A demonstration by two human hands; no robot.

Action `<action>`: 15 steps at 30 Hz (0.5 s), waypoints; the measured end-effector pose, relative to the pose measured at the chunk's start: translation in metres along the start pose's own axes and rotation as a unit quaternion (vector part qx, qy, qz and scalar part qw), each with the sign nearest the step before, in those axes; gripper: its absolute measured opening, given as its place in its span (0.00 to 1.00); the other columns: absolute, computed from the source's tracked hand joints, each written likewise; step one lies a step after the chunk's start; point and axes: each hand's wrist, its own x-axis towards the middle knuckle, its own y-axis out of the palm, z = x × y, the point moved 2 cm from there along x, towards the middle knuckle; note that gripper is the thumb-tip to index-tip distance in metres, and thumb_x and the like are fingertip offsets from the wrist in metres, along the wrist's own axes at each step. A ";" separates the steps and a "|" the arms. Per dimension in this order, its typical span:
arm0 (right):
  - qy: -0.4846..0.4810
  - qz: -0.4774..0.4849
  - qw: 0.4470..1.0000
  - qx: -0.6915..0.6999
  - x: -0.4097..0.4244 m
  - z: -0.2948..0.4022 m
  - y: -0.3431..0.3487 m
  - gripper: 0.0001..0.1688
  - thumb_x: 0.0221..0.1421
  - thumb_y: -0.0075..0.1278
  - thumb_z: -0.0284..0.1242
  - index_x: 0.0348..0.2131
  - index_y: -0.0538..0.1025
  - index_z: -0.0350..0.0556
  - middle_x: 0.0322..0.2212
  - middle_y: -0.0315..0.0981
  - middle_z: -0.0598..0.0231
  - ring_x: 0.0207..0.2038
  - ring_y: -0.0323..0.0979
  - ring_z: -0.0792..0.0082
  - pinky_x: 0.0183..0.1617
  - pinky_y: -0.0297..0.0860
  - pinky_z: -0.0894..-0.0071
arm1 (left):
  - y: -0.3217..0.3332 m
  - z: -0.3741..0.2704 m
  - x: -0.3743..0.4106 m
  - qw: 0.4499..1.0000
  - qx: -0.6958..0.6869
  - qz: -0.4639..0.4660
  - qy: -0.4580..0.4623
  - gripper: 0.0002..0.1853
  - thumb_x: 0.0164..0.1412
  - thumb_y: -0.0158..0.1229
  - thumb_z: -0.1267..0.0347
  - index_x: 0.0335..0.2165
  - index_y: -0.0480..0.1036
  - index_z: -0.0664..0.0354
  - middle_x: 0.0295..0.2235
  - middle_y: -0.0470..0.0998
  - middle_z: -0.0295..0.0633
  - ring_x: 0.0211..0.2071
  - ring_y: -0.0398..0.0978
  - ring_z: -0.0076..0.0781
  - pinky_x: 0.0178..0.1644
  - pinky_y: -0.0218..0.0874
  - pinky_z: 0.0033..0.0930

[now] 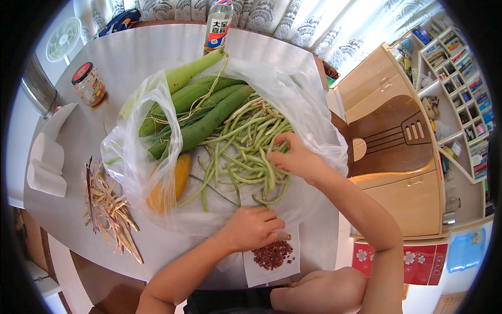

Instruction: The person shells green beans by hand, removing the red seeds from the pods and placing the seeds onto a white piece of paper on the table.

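Observation:
My right hand (294, 157) is at the right side of a pile of long green beans (247, 145), thumb and forefinger apart around several pods. My left hand (253, 229) is curled at the near edge of the opened clear plastic bag (313, 114), with a pale brown piece, apparently dried pod (284, 236), at its fingertips. Just below it, dark red shelled beans (272, 255) lie heaped on a white paper sheet (257, 276). Long green gourds (208, 117), a paler gourd (192, 70) and a yellow melon-like fruit (182, 176) rest in the bag.
Dried empty pods (110, 208) lie on the grey table (157, 251) at left, near a white paper roll (47, 168). A lidded glass jar (89, 84) and a labelled bottle (218, 27) stand farther back. A wooden chair (388, 137) is at right.

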 end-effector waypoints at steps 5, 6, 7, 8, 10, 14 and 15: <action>-0.109 0.027 0.966 0.235 0.006 0.001 -0.002 0.31 0.46 0.48 0.22 0.51 0.60 0.42 0.46 0.56 0.52 0.45 0.62 0.67 0.50 0.60 0.72 | 0.000 0.000 0.003 1.000 -0.009 0.011 -0.003 0.12 0.41 0.58 0.68 0.30 0.71 0.52 0.26 0.70 0.34 0.26 0.71 0.33 0.27 0.64 0.33; -0.110 0.038 0.952 0.283 0.005 -0.001 -0.004 0.30 0.46 0.47 0.21 0.51 0.60 0.41 0.46 0.56 0.53 0.45 0.63 0.67 0.50 0.60 0.72 | -0.001 0.000 0.003 1.000 -0.012 0.009 -0.003 0.12 0.41 0.58 0.68 0.30 0.71 0.52 0.27 0.70 0.34 0.26 0.71 0.33 0.27 0.64 0.33; -0.110 0.048 0.936 0.331 0.005 -0.004 -0.007 0.29 0.47 0.46 0.20 0.51 0.61 0.41 0.47 0.56 0.54 0.45 0.63 0.66 0.50 0.60 0.71 | -0.001 -0.001 0.003 1.000 -0.013 0.008 -0.014 0.12 0.41 0.58 0.68 0.30 0.71 0.52 0.28 0.70 0.34 0.27 0.71 0.34 0.28 0.64 0.33; -0.118 0.051 0.936 0.327 0.006 -0.008 -0.010 0.27 0.48 0.45 0.20 0.50 0.61 0.41 0.46 0.57 0.55 0.44 0.64 0.66 0.50 0.60 0.71 | -0.003 -0.002 0.003 1.000 -0.014 0.007 -0.025 0.12 0.41 0.59 0.68 0.30 0.71 0.53 0.30 0.70 0.34 0.29 0.71 0.34 0.29 0.64 0.32; -0.138 0.056 0.937 0.317 0.006 -0.013 -0.022 0.25 0.50 0.42 0.20 0.50 0.63 0.41 0.44 0.61 0.58 0.43 0.66 0.67 0.48 0.62 0.71 | -0.005 -0.002 0.006 0.999 -0.005 -0.024 -0.028 0.13 0.40 0.59 0.68 0.31 0.71 0.53 0.32 0.69 0.35 0.32 0.70 0.36 0.31 0.64 0.33; -0.185 -0.142 0.972 -0.002 0.020 -0.015 -0.064 0.18 0.53 0.40 0.21 0.45 0.67 0.44 0.38 0.68 0.64 0.41 0.68 0.71 0.46 0.63 0.72 | -0.005 0.003 0.007 0.988 0.047 -0.142 -0.044 0.16 0.41 0.60 0.69 0.34 0.72 0.53 0.39 0.68 0.38 0.41 0.66 0.41 0.40 0.62 0.36; -0.215 -0.164 0.962 -0.051 0.026 -0.015 -0.074 0.17 0.53 0.40 0.22 0.44 0.68 0.44 0.37 0.69 0.64 0.41 0.68 0.71 0.45 0.63 0.73 | -0.009 0.002 0.009 0.982 0.061 -0.171 -0.058 0.17 0.41 0.60 0.69 0.35 0.72 0.54 0.41 0.68 0.38 0.44 0.65 0.42 0.43 0.60 0.38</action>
